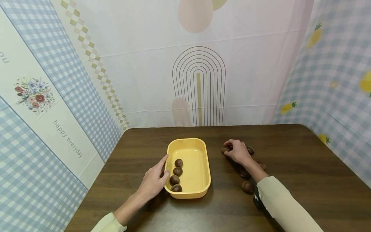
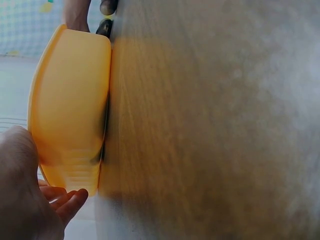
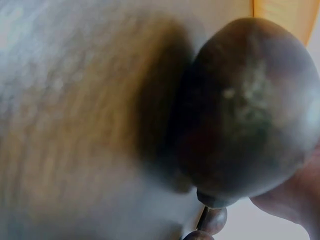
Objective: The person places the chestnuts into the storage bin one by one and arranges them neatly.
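Observation:
A yellow rectangular tray (image 1: 194, 170) stands on the table, with several dark brown round fruits (image 1: 177, 171), which look like passion fruits, along its left inner side. My left hand (image 1: 152, 182) grips the left wall of the tray; in the left wrist view its thumb is at the rim and its fingers (image 2: 72, 205) lie against the outside. To the right of the tray, my right hand (image 1: 239, 152) pinches a passion fruit (image 1: 224, 149) between thumb and fingertips, low over the table. A large passion fruit (image 3: 250, 110) fills much of the right wrist view and hides the fingertips.
More passion fruits lie around and under the right forearm, among them one (image 1: 247, 187) near the sleeve and one (image 1: 250, 150) beyond the hand. The dark wooden table (image 1: 278, 141) meets a patterned cloth (image 1: 145, 80) at its back edge.

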Demonstrator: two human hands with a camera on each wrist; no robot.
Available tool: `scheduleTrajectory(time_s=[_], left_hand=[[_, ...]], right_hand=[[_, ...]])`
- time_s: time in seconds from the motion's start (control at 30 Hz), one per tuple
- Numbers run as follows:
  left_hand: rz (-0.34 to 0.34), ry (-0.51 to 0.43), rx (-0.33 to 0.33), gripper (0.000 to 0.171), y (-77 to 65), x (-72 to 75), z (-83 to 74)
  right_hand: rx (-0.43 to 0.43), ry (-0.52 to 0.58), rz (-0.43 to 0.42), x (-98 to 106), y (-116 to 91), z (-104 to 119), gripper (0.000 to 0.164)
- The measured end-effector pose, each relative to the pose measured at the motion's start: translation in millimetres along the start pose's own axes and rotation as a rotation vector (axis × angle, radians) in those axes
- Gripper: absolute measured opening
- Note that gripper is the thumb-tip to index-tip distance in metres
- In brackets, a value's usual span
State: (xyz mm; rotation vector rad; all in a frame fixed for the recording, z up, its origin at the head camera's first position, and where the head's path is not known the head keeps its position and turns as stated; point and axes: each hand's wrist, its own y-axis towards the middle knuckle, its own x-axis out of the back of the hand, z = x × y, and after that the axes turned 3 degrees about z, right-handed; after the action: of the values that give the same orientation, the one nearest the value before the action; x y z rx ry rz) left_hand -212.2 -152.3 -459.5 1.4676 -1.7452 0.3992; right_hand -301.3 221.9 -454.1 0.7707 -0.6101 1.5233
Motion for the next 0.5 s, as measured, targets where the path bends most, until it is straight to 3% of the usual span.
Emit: scheduleTrajectory(time_s=[0.5], left_hand=[[-0.001, 0.011, -0.004, 0.064, 0.5, -0.3, 0.2]], right_hand=[[0.027, 0.013, -0.035, 0.0, 0.1, -6.5, 0.036]])
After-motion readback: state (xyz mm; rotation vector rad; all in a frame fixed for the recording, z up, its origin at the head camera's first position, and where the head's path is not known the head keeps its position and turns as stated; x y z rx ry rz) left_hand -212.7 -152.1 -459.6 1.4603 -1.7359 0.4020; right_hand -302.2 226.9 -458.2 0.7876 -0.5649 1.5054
